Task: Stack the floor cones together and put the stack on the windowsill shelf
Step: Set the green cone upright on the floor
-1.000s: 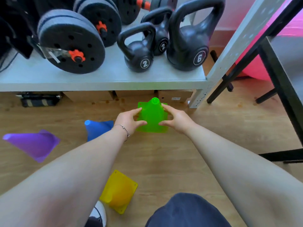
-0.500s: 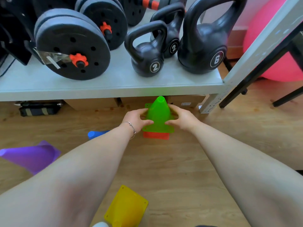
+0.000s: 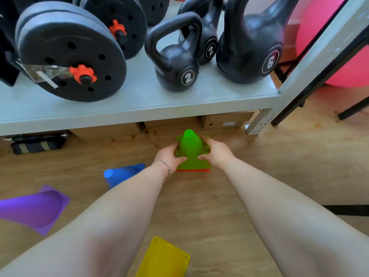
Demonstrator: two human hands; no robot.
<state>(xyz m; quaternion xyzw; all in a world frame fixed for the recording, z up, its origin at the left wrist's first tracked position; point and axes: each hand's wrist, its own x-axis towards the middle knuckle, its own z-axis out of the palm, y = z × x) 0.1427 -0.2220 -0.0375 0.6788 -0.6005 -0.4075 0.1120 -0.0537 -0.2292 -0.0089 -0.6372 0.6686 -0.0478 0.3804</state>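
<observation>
A green cone (image 3: 189, 148) stands upright on the wooden floor, seated over a red cone (image 3: 194, 170) whose base edge alone shows beneath it. My left hand (image 3: 169, 156) grips the green cone's left side and my right hand (image 3: 216, 153) grips its right side. A blue cone (image 3: 121, 173) lies on its side left of my left wrist. Further left lies a purple cone (image 3: 34, 209), tipped over. A yellow cone (image 3: 164, 258) lies near the bottom edge between my forearms.
A grey low shelf (image 3: 139, 100) just beyond the cones carries black kettlebells (image 3: 177, 62) and weight plates (image 3: 65, 52). Cardboard boxes (image 3: 225, 120) and a dark bag (image 3: 36, 144) sit under it. A pink exercise ball (image 3: 339, 50) and black table legs (image 3: 351, 108) stand right.
The green cone, held by both hands, came down over the red cone until only the red base edge shows. The view moved closer to the shelf.
</observation>
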